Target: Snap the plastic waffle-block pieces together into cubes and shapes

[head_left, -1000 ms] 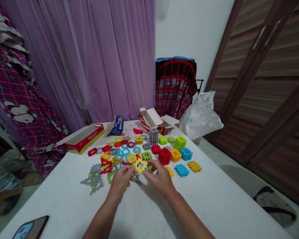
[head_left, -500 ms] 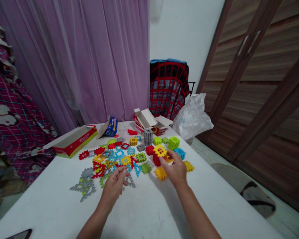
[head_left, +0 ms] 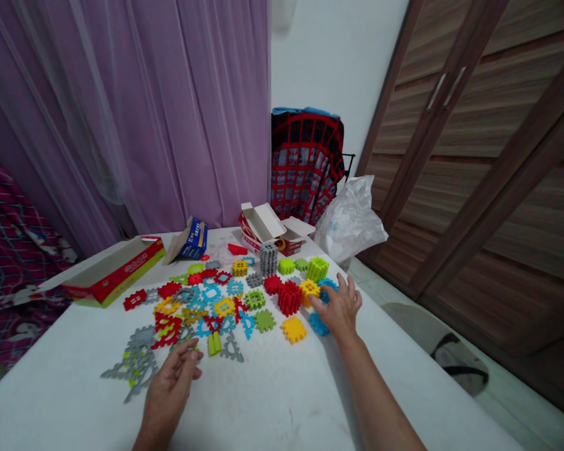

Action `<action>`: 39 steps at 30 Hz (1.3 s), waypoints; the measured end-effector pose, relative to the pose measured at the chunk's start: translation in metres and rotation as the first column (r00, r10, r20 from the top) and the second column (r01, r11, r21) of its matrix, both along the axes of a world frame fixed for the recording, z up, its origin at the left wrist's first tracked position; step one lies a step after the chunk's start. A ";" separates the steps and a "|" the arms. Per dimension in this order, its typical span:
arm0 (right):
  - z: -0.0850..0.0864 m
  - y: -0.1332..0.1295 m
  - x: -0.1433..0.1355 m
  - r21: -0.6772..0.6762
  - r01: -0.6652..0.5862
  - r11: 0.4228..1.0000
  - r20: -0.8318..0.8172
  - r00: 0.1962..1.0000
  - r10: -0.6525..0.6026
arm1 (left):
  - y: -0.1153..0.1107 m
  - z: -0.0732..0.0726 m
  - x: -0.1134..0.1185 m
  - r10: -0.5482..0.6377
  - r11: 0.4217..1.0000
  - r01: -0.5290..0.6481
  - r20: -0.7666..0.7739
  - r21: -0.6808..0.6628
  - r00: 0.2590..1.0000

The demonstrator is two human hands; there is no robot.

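My right hand is at the right of the toy pieces, fingers spread. Its thumb is at the edge of a yellow stack of notched plastic building pieces; whether they touch I cannot tell. A blue stack is partly hidden behind the fingers, and a blue piece lies below the thumb. Left of the yellow stack stands a red stack, with a flat yellow square piece in front. My left hand hovers with loosely bent fingers, holding nothing visible, near a grey triangular piece and a light green piece.
Mixed loose pieces spread over the white table. Behind them stand a grey stack and a green stack. Open boxes, one red, one blue and another red, sit farther back beside a plastic bag.
The view has turned right. My right hand has let go of the yellow pieces, which now stand beside the red stack, and its fingers have spread. My left hand has drawn back leftward.
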State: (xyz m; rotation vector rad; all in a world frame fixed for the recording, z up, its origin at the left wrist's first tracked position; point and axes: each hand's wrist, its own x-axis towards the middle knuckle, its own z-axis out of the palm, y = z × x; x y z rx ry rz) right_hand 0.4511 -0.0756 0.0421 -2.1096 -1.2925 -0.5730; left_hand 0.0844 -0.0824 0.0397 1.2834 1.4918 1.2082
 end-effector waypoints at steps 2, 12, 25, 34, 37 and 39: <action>0.000 0.001 0.000 -0.017 0.001 1.000 -0.003 1.000 -0.001 | 0.001 -0.002 -0.001 -0.003 1.000 0.003 -0.009 -0.011 1.000; 0.000 -0.002 -0.003 -0.038 0.020 0.999 0.019 1.000 -0.019 | 0.006 -0.016 -0.009 -0.040 0.999 0.041 0.032 -0.009 0.999; -0.005 -0.002 -0.002 -0.041 0.028 0.999 0.007 1.000 -0.028 | 0.007 -0.013 -0.008 -0.048 0.998 0.051 0.056 -0.040 0.997; -0.003 -0.008 -0.003 0.216 -0.017 0.976 0.037 0.999 0.009 | 0.003 0.000 -0.002 -0.007 1.000 0.008 0.044 -0.021 0.999; 0.001 -0.010 -0.017 0.290 -0.132 0.948 0.073 0.991 0.115 | 0.002 0.001 0.000 0.002 1.000 -0.003 0.041 0.022 0.999; 0.004 -0.011 -0.033 0.298 -0.237 0.925 0.109 0.971 0.214 | 0.002 -0.001 -0.001 0.010 0.998 -0.012 0.026 0.064 1.000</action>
